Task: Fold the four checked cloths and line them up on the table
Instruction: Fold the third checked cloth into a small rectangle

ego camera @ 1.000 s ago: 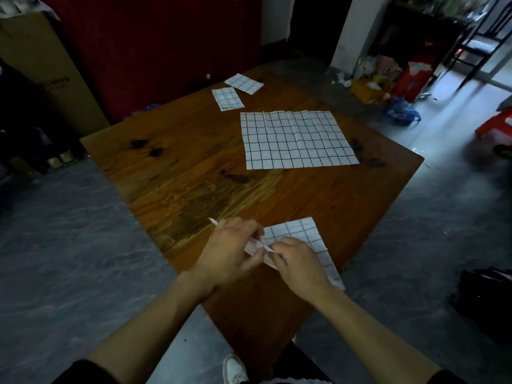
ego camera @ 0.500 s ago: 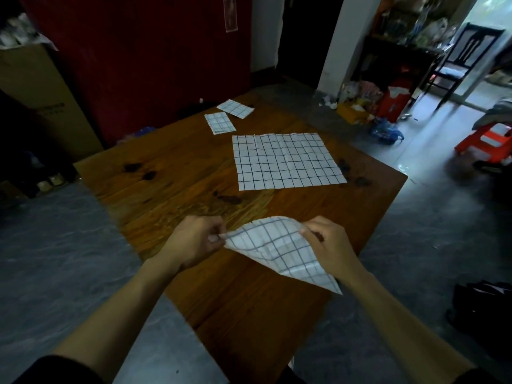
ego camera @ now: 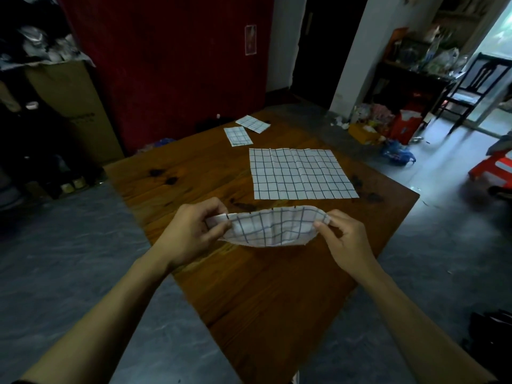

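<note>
Pinching, at 9 o'clock, with the left hand (ego camera: pixel 194 231) one end of the held cloth (ego camera: pixel 273 230), thumb and fingers closed as a grip on its doubled corner. Hanging between the two hands above the near part of the counter (ego camera: pixel 266 295), a shallow sagging band, long axis running 9 to 3 o'clock, lower edge drooping toward the wood without clearly touching it. Pinching the other end at 3 o'clock with the right hand (ego camera: pixel 346 239), grip likewise closed on fabric. Both hands lying level and about equally near the cloth's middle, so laying it down flat probably calling for lowering together, keeping the band taut.

Lying open and flat at 12 o'clock, just beyond the held cloth, the unfolded cloth (ego camera: pixel 302 174), still to be folded. Resting farther off toward 11 o'clock, near the counter's far corner, two small folded cloths (ego camera: pixel 238 136), close together and not quite aligned.

Surrounding the counter: grey floor (ego camera: pixel 69 245), a red wall (ego camera: pixel 180 65) behind, a cardboard box (ego camera: pixel 72 106) at 10 o'clock, cluttered shelves and a dark chair (ego camera: pixel 471 87) at 2 o'clock.
</note>
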Action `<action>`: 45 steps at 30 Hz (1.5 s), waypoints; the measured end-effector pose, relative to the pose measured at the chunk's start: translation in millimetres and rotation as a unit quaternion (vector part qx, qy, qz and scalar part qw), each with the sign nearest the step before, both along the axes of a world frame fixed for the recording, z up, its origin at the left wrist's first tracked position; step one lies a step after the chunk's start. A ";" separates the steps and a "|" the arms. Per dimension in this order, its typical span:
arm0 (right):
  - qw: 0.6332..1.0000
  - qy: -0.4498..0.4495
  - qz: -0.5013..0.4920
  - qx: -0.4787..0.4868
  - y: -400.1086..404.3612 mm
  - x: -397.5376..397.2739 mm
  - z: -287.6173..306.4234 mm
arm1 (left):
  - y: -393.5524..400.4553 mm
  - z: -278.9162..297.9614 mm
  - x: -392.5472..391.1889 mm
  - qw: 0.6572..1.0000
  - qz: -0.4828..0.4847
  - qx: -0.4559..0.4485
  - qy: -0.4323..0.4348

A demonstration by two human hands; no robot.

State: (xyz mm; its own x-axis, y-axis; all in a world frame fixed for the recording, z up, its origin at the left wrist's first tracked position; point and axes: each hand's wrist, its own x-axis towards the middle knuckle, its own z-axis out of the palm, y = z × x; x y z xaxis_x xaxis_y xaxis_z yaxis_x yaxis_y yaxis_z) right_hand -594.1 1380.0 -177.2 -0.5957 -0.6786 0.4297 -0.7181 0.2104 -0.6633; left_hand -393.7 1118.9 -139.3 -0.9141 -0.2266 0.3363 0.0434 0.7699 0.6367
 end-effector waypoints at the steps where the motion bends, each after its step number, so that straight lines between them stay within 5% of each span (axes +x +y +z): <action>1: 1.000 -0.002 0.001 -0.009 0.7 4.4 3.2 | 1.1 5.1 4.3 1.000 -0.010 0.003 0.003; 9: 0.998 -0.051 0.019 -0.028 12.3 26.0 14.9 | 1.8 22.6 21.7 0.997 -0.041 0.063 0.012; 20: 0.983 -0.174 0.060 -0.028 10.4 11.0 40.4 | -12.4 31.4 -2.2 0.959 -0.029 0.281 -0.023; 33: 0.989 -0.109 -0.071 0.065 -43.2 -87.8 -49.2 | -19.1 -29.2 -103.4 0.932 0.149 0.323 -0.067; 42: 0.986 -0.126 -0.110 0.026 -52.0 -131.7 -77.8 | -22.0 -55.3 -136.2 0.866 0.112 0.467 -0.137; 45: 0.986 -0.119 -0.117 0.009 -56.8 -138.1 -77.0 | -23.5 -70.6 -148.9 0.873 0.108 0.445 -0.168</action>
